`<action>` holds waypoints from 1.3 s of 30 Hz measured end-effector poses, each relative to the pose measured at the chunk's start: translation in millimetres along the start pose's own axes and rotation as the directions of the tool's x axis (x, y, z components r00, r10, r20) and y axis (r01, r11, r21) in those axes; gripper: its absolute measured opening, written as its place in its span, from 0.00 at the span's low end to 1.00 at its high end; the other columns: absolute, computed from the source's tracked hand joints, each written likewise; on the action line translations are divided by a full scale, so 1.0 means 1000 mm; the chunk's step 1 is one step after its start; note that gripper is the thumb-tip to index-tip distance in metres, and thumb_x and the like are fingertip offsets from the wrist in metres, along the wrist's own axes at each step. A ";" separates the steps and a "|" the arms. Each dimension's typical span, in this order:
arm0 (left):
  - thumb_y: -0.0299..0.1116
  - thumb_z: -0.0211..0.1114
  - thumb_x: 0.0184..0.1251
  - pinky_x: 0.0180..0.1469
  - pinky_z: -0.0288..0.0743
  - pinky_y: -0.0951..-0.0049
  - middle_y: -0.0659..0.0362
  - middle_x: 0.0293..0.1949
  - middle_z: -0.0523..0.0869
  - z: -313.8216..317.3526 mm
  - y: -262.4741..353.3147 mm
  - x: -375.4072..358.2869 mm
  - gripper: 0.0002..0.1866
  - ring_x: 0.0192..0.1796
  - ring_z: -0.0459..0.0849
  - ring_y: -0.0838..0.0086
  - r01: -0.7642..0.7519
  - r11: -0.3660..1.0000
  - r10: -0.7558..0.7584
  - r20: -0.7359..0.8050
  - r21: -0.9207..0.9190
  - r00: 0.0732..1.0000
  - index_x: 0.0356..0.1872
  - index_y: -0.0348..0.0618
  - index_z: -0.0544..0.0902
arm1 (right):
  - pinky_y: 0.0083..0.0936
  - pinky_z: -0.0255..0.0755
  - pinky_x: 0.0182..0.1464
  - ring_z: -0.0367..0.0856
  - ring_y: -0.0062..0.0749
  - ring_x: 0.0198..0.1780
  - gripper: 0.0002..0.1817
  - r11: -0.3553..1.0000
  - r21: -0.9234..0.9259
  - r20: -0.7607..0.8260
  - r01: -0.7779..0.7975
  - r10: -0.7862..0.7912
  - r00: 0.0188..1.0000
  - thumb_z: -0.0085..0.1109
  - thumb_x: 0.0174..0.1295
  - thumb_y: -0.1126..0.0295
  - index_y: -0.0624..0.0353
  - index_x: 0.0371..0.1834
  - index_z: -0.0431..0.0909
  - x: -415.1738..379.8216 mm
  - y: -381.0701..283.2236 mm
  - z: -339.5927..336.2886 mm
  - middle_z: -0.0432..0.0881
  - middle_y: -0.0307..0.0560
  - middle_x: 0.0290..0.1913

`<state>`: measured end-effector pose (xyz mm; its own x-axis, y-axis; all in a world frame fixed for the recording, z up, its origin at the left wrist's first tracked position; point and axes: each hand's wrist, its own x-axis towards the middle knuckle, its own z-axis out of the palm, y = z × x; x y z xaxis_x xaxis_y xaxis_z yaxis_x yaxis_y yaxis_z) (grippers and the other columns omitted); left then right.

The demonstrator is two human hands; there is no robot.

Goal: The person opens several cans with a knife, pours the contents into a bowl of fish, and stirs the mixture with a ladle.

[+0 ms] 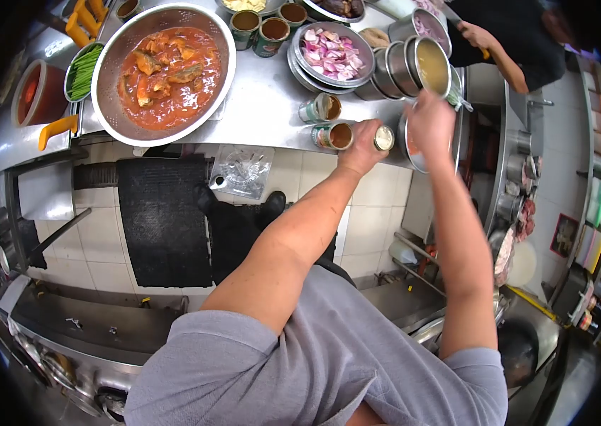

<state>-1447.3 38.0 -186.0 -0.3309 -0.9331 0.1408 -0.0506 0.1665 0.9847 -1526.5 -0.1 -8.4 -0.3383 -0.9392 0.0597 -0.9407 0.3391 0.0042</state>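
At the far edge of the steel table (258, 106), seen from the head camera, much is bent by the lens and dark at the corners. Both arms reach away from a grey shirt. The left hand (362, 145) has its grip closed round a small can (383, 138), only the pale top of which shows past the fingers. Just left of it lie two more opened cans (334, 135), tipped on their sides, brown inside. The right hand (429, 124) is blurred (mid-motion, it seems) over a steel bowl (414, 153) that it largely hides; whether its grip is wide or closed on anything I cannot tell. Beyond it, a tilted metal container (432, 65) shows yellowish liquid. Far left sits a large colander (108, 85) of fish in red sauce, and a bowl of chopped onion (331, 53) stands in the middle. At top right another person's hand (476, 35) works, the body cut off by the frame.
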 end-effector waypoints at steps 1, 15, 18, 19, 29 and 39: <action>0.30 0.78 0.42 0.62 0.73 0.55 0.50 0.51 0.83 0.000 0.002 0.000 0.31 0.57 0.78 0.51 0.003 1.000 -0.003 0.032 -0.001 0.999 0.53 0.43 0.77 | 0.48 0.72 0.37 0.83 0.59 0.34 0.15 0.998 0.041 0.015 -0.045 0.044 0.999 0.72 0.55 0.65 0.65 0.29 0.77 0.016 -0.012 -0.035 0.82 0.63 0.28; 0.31 0.79 0.46 0.59 0.73 0.55 0.50 0.48 0.83 0.004 -0.004 0.002 0.30 0.54 0.80 0.51 -0.102 0.994 0.104 -0.041 0.045 0.994 0.52 0.42 0.76 | 0.37 0.73 0.36 0.81 0.48 0.30 0.12 0.901 0.351 0.399 -0.256 0.103 0.911 0.63 0.66 0.66 0.66 0.33 0.78 -0.130 0.051 -0.036 0.79 0.56 0.25; 0.32 0.80 0.47 0.61 0.73 0.56 0.48 0.54 0.80 0.000 0.003 0.000 0.36 0.58 0.78 0.50 0.017 0.999 -0.018 0.029 0.041 0.999 0.58 0.41 0.71 | 0.31 0.77 0.39 0.84 0.34 0.31 0.09 0.779 0.514 0.455 -0.359 0.107 0.884 0.58 0.68 0.72 0.63 0.48 0.80 -0.168 0.077 0.012 0.82 0.49 0.28; 0.32 0.80 0.47 0.61 0.73 0.56 0.48 0.54 0.80 0.000 0.001 0.000 0.36 0.58 0.78 0.50 0.003 0.998 -0.005 0.034 0.058 0.999 0.58 0.41 0.71 | 0.29 0.78 0.38 0.84 0.31 0.31 0.15 0.703 0.542 0.533 -0.460 0.136 0.835 0.57 0.68 0.73 0.60 0.57 0.76 -0.179 0.080 0.023 0.83 0.47 0.31; 0.29 0.70 0.64 0.58 0.78 0.64 0.44 0.60 0.79 -0.041 0.036 -0.095 0.31 0.59 0.82 0.58 0.160 0.987 -0.158 0.235 0.009 0.959 0.67 0.36 0.70 | 0.15 0.68 0.36 0.68 0.15 0.31 0.37 0.139 0.932 0.327 -0.334 0.071 0.942 0.54 0.66 0.79 0.51 0.80 0.58 -0.241 0.076 0.049 0.69 0.34 0.33; 0.31 0.72 0.66 0.40 0.78 0.77 0.60 0.38 0.88 -0.003 0.141 -0.076 0.16 0.38 0.84 0.78 0.570 0.820 -0.291 0.818 -0.054 0.496 0.51 0.34 0.84 | 0.19 0.69 0.41 0.70 0.17 0.36 0.18 -0.012 0.993 0.119 -0.119 -0.033 0.992 0.57 0.65 0.76 0.61 0.58 0.78 -0.276 0.112 0.040 0.75 0.34 0.38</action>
<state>-1426.5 131.9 -57.3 -0.9204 -0.2504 -0.3001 -0.1789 -0.4129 0.8930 -1539.8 295.0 -64.7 -0.3078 -0.9496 -0.0593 0.0276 0.0534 -0.9982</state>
